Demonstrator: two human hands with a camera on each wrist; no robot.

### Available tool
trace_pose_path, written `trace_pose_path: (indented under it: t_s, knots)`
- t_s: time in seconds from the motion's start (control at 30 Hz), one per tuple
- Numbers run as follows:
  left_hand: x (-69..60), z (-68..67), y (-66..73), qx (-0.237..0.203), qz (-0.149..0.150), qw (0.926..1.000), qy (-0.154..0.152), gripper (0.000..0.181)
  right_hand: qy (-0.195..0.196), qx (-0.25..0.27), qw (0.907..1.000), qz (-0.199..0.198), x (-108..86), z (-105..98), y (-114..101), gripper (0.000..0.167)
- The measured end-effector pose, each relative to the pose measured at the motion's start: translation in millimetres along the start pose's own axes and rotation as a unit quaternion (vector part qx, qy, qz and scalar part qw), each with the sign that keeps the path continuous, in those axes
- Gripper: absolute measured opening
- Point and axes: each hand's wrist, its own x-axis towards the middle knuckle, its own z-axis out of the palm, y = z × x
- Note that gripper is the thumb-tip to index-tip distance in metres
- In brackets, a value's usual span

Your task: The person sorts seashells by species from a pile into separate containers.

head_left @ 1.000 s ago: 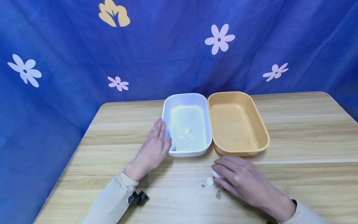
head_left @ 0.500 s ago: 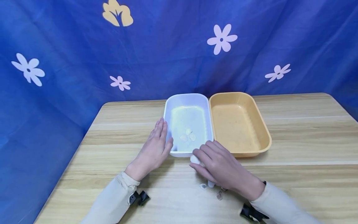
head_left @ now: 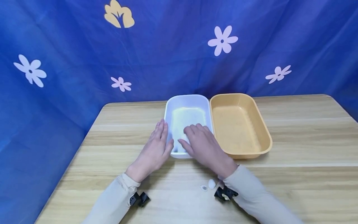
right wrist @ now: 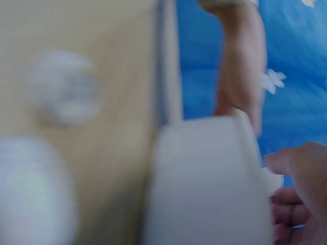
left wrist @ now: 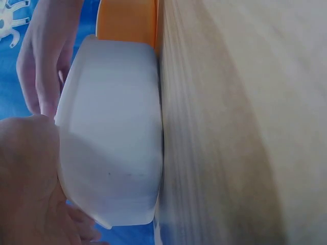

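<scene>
My left hand (head_left: 153, 150) lies with straight fingers along the left rim of a white plastic bin (head_left: 188, 99), touching it. Over the near part of this bin is my right hand (head_left: 205, 146). It pinches a white seashell (right wrist: 273, 181) between thumb and fingers, as the right wrist view shows. From the head view, the right hand covers most of that shell and the shells in the bin. On the table near my right sleeve lie a white shell (head_left: 211, 184) and a smaller greyish shell (head_left: 204, 188).
A yellow-orange bin (head_left: 268, 144) stands against the right side of the white one. Both are on a light wooden table (head_left: 307, 133), with a blue flowered curtain (head_left: 167, 46) behind. Each wrist carries a small black camera (head_left: 139, 199).
My right hand has picked up the white shell from the small group on the table and carried it left and forward, over the white bin. My left hand has stayed at the rim.
</scene>
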Motion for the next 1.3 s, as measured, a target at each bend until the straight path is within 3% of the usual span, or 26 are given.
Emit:
trace_pose_path:
  t_s: [0.17, 0.4, 0.63, 0.77, 0.87, 0.97, 1.1, 1.3]
  knots:
    - [2.5, -0.8, 1.0, -0.003, 0.003, 1.0, 0.002, 0.063, -0.034, 0.006, 0.9962, 0.079, 18.2, -3.8, 4.5, 0.028]
    - [0.3, -1.0, -0.3, -0.005, -0.001, 1.0, 0.002, 0.062, -0.081, -0.029, 0.9865, 0.139, 28.3, 18.2, 4.6, 0.032]
    - [0.0, -1.1, 0.5, -0.008, -0.003, 1.0, 0.001, 0.062, -0.109, -0.034, 0.98, 0.163, 27.6, 23.4, 5.5, 0.031]
    - [1.0, -1.9, 0.5, -0.006, 0.002, 1.0, 0.007, 0.062, -0.149, 0.021, 0.9754, 0.161, 27.2, 18.2, 7.4, 0.028]
    - [1.2, -2.1, 0.6, -0.004, 0.004, 1.0, 0.006, 0.063, -0.195, 0.071, 0.9669, 0.149, 27.8, 15.2, 8.3, 0.026]
    - [0.9, -1.9, 0.6, -0.003, 0.004, 1.0, 0.005, 0.062, -0.22, 0.086, 0.962, 0.137, 27.6, 13.0, 8.6, 0.024]
    - [0.7, -2.1, 1.2, -0.006, 0.005, 1.0, 0.006, 0.062, -0.203, 0.057, 0.9705, 0.117, 24.9, 6.4, 6.9, 0.018]
    - [0.5, -2.7, 1.7, -0.01, 0.002, 0.9999, 0.006, 0.063, -0.117, 0.027, 0.9905, 0.066, 17.4, -20.9, 1.6, 0.013]
